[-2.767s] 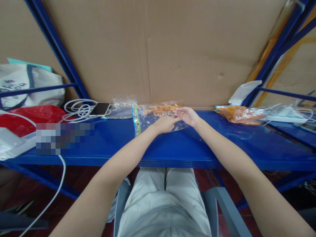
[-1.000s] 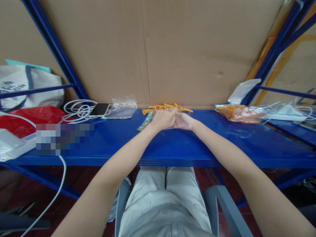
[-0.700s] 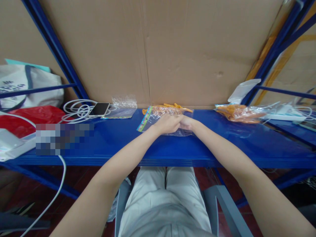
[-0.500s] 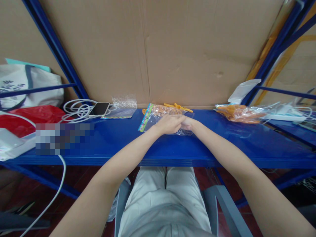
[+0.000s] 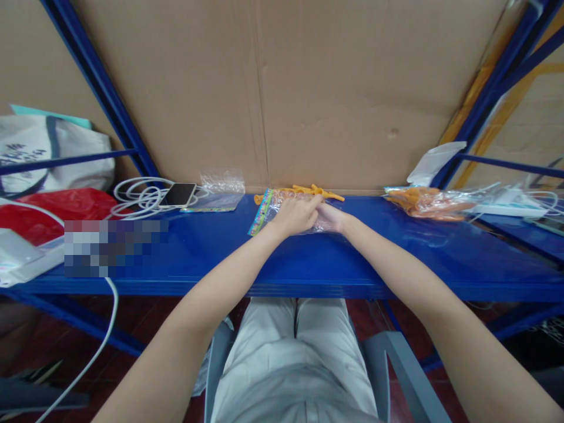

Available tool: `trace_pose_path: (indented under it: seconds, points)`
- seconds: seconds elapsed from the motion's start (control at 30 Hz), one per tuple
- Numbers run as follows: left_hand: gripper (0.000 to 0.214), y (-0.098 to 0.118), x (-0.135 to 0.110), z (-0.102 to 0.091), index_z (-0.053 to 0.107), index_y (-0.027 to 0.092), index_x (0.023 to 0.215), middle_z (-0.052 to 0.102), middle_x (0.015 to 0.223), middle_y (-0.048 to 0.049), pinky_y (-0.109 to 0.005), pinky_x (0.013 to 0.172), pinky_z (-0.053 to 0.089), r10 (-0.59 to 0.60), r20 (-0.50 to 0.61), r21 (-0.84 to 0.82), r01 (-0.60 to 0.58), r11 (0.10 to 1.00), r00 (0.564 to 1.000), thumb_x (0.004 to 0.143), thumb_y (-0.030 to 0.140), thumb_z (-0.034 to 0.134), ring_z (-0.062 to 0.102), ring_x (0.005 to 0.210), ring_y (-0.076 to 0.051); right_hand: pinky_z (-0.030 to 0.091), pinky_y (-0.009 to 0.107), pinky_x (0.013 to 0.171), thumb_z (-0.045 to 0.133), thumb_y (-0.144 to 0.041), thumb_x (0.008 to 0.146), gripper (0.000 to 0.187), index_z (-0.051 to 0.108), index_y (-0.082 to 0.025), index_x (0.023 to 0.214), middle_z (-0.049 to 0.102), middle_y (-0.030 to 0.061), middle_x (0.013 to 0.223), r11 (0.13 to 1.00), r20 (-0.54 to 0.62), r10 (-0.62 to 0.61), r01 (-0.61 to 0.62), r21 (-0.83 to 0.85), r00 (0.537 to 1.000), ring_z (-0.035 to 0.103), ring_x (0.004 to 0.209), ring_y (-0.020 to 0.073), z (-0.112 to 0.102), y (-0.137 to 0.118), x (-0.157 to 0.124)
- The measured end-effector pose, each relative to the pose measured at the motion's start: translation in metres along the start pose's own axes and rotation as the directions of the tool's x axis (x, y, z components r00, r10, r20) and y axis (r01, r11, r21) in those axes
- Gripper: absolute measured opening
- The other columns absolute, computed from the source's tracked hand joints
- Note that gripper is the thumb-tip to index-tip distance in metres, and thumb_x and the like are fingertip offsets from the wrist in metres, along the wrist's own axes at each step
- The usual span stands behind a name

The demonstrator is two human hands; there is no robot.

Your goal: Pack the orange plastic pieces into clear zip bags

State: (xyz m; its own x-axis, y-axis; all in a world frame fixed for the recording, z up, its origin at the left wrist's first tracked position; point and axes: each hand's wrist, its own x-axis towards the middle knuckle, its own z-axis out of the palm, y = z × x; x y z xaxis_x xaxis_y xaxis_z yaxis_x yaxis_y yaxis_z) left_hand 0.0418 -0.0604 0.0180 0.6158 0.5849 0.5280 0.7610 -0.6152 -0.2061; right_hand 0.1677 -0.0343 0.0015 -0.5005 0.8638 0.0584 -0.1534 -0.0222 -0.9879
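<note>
A clear plastic bag (image 5: 261,212) with a bright patterned strip along its left end lies under my hands on the blue table. My left hand (image 5: 296,215) is on top of the bag with its fingers bent around the film, pointing right. Close beside it, my right hand (image 5: 331,218) grips the bag's right part; its fingertips are partly hidden by my left hand. Several yellow-orange plastic pieces (image 5: 318,191), some tube-shaped, lie just behind the bag. Whether any are inside the bag I cannot tell.
Another clear bag (image 5: 215,201) lies at the back left, near a phone (image 5: 177,195) and a coiled white cable (image 5: 136,197). Right of my hands rests a bag of orange pieces (image 5: 427,202). A cardboard wall (image 5: 330,88) stands behind the blue table (image 5: 211,252).
My left hand has slid slightly left and away from me, its fingers moving off my right hand. The bag's near edge has drawn back with it.
</note>
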Motion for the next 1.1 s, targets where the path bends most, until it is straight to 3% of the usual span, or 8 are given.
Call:
trace_pose_path:
  seconds: [0.3, 0.43, 0.57, 0.7, 0.8, 0.9, 1.0, 1.1]
  points:
    - [0.035, -0.001, 0.001, -0.001, 0.060, 0.013, 0.119, 0.073, 0.103, -0.0157, -0.036, 0.078, 0.051, -0.076, 0.018, 0.004, 0.076, 0.997, 0.997, 0.090, 0.018, 0.042, 0.070, 0.094, -0.028, 0.056, 0.029, 0.085, 0.050, -0.024, 0.095, 0.020, 0.065, -0.022, 0.109, 0.074, 0.0038, 0.093, 0.997, -0.090, 0.030, -0.037, -0.074, 0.996, 0.069, 0.085, 0.0147, -0.025, 0.004, 0.006]
    - [0.037, -0.005, 0.001, -0.001, 0.058, 0.013, 0.124, 0.073, 0.104, -0.0162, -0.036, 0.076, 0.052, -0.136, 0.039, 0.020, 0.135, 0.991, 0.990, 0.092, 0.020, 0.040, 0.071, 0.093, -0.028, 0.056, 0.025, 0.074, 0.053, -0.020, 0.095, 0.014, 0.066, -0.019, 0.091, 0.073, 0.0045, 0.076, 0.996, -0.124, 0.040, -0.050, -0.080, 0.992, 0.067, 0.068, 0.0123, -0.037, -0.014, -0.004]
    - [0.037, -0.009, 0.001, 0.003, 0.058, 0.014, 0.124, 0.073, 0.104, -0.0157, -0.036, 0.076, 0.052, -0.157, 0.053, 0.014, 0.156, 0.988, 0.986, 0.092, 0.019, 0.040, 0.071, 0.092, -0.028, 0.057, 0.027, 0.076, 0.049, -0.022, 0.098, 0.020, 0.066, -0.015, 0.089, 0.073, 0.0066, 0.078, 0.997, -0.176, -0.045, 0.033, -0.071, 0.983, 0.068, 0.068, 0.0123, -0.051, -0.039, -0.018]
    - [0.035, -0.011, 0.002, 0.007, 0.060, 0.014, 0.120, 0.073, 0.101, -0.0142, -0.034, 0.076, 0.052, -0.111, 0.057, 0.015, 0.110, 0.994, 0.992, 0.089, 0.017, 0.043, 0.071, 0.094, -0.026, 0.057, 0.029, 0.081, 0.050, -0.023, 0.097, 0.018, 0.065, -0.016, 0.090, 0.073, 0.0057, 0.079, 0.986, -0.373, -0.149, 0.111, -0.122, 0.916, 0.068, 0.069, 0.0117, -0.077, -0.049, -0.019]
    - [0.035, -0.011, 0.003, 0.012, 0.061, 0.016, 0.118, 0.073, 0.099, -0.0119, -0.033, 0.075, 0.053, -0.096, 0.075, 0.012, 0.095, 0.995, 0.993, 0.088, 0.016, 0.043, 0.071, 0.092, -0.025, 0.056, 0.036, 0.085, 0.053, -0.019, 0.092, 0.016, 0.065, -0.015, 0.102, 0.074, 0.0109, 0.099, 0.938, -0.586, -0.159, -0.063, -0.340, 0.794, 0.071, 0.082, 0.0166, -0.097, -0.048, -0.011]
    - [0.035, -0.012, 0.003, 0.016, 0.061, 0.017, 0.119, 0.073, 0.103, -0.0119, -0.034, 0.075, 0.054, -0.096, 0.101, -0.008, 0.097, 0.995, 0.990, 0.088, 0.016, 0.043, 0.070, 0.093, -0.026, 0.049, 0.043, 0.100, 0.059, -0.014, 0.085, 0.040, 0.060, -0.010, 0.125, 0.063, 0.0198, 0.130, 0.635, -0.654, -0.224, -0.401, -0.660, 0.722, 0.063, 0.117, 0.0284, -0.114, -0.044, -0.001]
    - [0.033, -0.014, 0.003, 0.021, 0.062, 0.017, 0.115, 0.073, 0.102, -0.0111, -0.035, 0.076, 0.054, -0.103, 0.104, -0.056, 0.109, 0.992, 0.989, 0.087, 0.015, 0.044, 0.070, 0.093, -0.025, 0.033, 0.054, 0.113, 0.066, -0.013, 0.079, 0.065, 0.050, -0.009, 0.141, 0.043, 0.0225, 0.151, 0.171, -0.588, -0.214, -0.563, -0.809, 0.780, 0.040, 0.139, 0.0382, -0.126, -0.040, 0.007]
    - [0.028, -0.017, 0.003, 0.024, 0.064, 0.017, 0.104, 0.073, 0.096, -0.0089, -0.033, 0.077, 0.053, -0.118, 0.093, -0.140, 0.131, 0.981, 0.989, 0.085, 0.013, 0.045, 0.069, 0.092, -0.024, 0.029, 0.062, 0.112, 0.062, -0.016, 0.082, 0.073, 0.038, -0.017, 0.151, 0.032, 0.0187, 0.158, -0.018, -0.572, -0.149, -0.581, -0.814, 0.806, 0.033, 0.143, 0.0397, -0.132, -0.034, 0.013]
